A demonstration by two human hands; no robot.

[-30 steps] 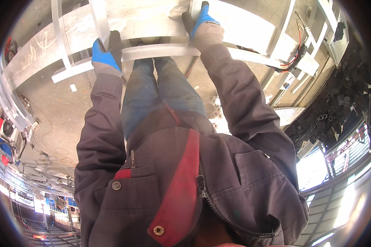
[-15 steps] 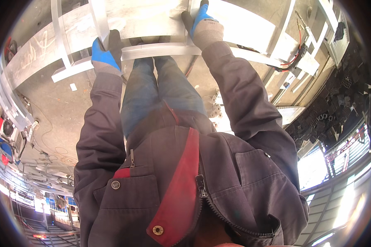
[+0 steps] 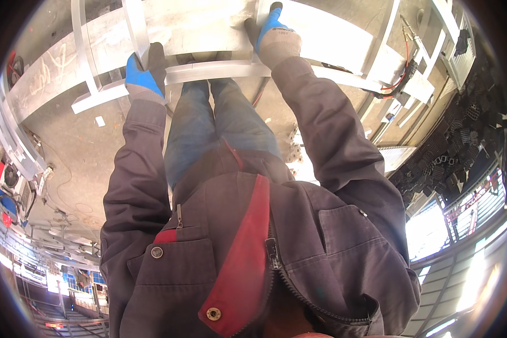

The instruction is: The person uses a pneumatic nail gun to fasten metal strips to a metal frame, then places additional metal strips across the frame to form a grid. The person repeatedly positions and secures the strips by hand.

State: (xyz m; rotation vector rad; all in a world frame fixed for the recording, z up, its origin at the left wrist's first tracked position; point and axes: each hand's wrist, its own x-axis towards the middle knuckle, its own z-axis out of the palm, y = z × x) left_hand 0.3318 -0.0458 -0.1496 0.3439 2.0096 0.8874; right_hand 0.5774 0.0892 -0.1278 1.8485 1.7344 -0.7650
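Note:
A pale metal frame stretches across the top of the view, its near rail [image 3: 217, 71] running crosswise before my legs. My left hand [image 3: 146, 76], in a blue and dark work glove, is closed around a metal bar [image 3: 134, 28] where it meets that rail. Farther right, my right hand [image 3: 277, 38] wears a matching glove and grips another bar [image 3: 262, 12] of the frame. Its thumb points away from me along the bar, and part of the bar is hidden by the glove. Both arms reach forward.
Beneath the frame lies a broad pale beam [image 3: 45, 79] with faint markings. A red hose [image 3: 407, 59] with metal fittings hangs at the right. Dark tube ends [image 3: 450, 152] are stacked farther right. Thin cables lie on the concrete floor [image 3: 79, 152] at the left.
My right hand has shifted very slightly left and nearer to me, still on its bar. My left hand stays almost where it was.

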